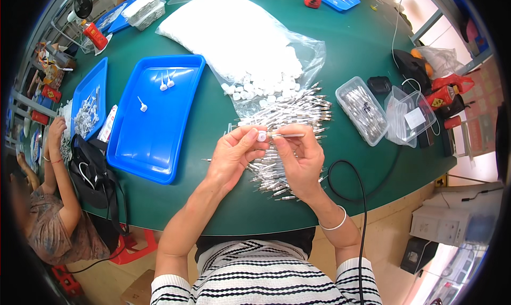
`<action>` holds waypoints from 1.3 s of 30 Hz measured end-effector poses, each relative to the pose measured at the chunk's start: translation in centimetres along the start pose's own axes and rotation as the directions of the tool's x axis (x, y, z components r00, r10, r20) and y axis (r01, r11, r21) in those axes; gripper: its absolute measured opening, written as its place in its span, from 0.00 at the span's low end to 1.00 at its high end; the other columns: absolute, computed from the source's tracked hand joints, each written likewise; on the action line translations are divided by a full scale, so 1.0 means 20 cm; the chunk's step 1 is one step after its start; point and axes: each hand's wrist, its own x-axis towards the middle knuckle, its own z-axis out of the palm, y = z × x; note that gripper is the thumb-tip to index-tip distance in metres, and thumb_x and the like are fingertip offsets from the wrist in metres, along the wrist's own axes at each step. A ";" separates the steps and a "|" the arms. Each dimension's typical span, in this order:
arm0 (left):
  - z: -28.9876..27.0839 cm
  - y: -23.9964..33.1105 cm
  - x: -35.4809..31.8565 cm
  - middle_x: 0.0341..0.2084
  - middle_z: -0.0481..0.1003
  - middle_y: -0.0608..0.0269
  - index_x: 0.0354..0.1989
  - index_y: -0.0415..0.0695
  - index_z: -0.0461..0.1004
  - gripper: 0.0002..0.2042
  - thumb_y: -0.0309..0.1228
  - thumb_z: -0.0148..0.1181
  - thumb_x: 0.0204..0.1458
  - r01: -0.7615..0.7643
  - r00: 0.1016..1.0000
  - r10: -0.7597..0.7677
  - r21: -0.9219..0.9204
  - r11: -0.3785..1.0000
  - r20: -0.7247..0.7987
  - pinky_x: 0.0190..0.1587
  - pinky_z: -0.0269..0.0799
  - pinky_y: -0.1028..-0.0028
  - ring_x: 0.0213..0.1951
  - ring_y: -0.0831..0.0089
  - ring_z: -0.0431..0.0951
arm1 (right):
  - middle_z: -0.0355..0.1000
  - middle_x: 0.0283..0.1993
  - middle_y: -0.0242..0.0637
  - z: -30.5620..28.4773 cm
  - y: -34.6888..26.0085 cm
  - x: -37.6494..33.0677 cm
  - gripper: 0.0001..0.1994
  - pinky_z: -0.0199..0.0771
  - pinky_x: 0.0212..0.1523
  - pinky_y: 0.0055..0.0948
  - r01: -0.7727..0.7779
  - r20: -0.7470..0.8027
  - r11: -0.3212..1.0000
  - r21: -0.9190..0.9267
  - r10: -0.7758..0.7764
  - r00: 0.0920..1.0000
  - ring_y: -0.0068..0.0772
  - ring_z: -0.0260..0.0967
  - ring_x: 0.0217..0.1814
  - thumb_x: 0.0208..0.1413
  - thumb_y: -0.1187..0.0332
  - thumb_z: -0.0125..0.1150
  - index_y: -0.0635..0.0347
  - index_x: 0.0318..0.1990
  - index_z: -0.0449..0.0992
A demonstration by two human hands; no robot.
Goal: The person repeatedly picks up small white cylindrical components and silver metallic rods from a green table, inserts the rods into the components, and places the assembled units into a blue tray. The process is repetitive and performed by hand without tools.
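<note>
On the tabletop, a pile of metal pins lay in front of the person, with a plastic bag of small caps behind it. A tray sat left of the pile, lidded containers right.

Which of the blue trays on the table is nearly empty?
The large blue tray just left of the left hand: it holds only three small white-capped pieces. The narrower tray farther left is heaped with parts.
</note>
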 end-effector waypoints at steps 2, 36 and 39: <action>0.00 0.00 0.00 0.34 0.78 0.61 0.45 0.38 0.75 0.12 0.33 0.56 0.59 -0.004 1.000 0.004 -0.001 1.000 0.003 0.40 0.77 0.78 0.36 0.76 0.79 | 0.73 0.38 0.38 0.00 -0.01 0.00 0.06 0.78 0.38 0.24 0.024 0.011 0.999 -0.037 -0.024 1.000 0.25 0.75 0.38 0.55 0.78 0.59 0.67 0.40 0.71; 0.00 -0.03 0.01 0.31 0.78 0.61 0.42 0.37 0.76 0.12 0.34 0.56 0.59 0.008 1.000 -0.008 0.000 1.000 -0.020 0.37 0.78 0.79 0.31 0.78 0.78 | 0.73 0.35 0.39 -0.01 -0.05 0.03 0.06 0.79 0.34 0.26 0.072 0.062 0.986 -0.151 -0.063 0.996 0.30 0.77 0.34 0.54 0.79 0.60 0.66 0.39 0.71; -0.01 -0.03 0.01 0.32 0.78 0.61 0.42 0.37 0.76 0.12 0.34 0.55 0.59 0.008 1.000 -0.008 -0.001 1.000 -0.018 0.38 0.78 0.79 0.31 0.78 0.78 | 0.73 0.38 0.37 -0.02 -0.06 0.02 0.07 0.77 0.40 0.22 0.018 0.087 0.992 -0.128 -0.007 0.996 0.23 0.74 0.39 0.55 0.80 0.58 0.67 0.40 0.71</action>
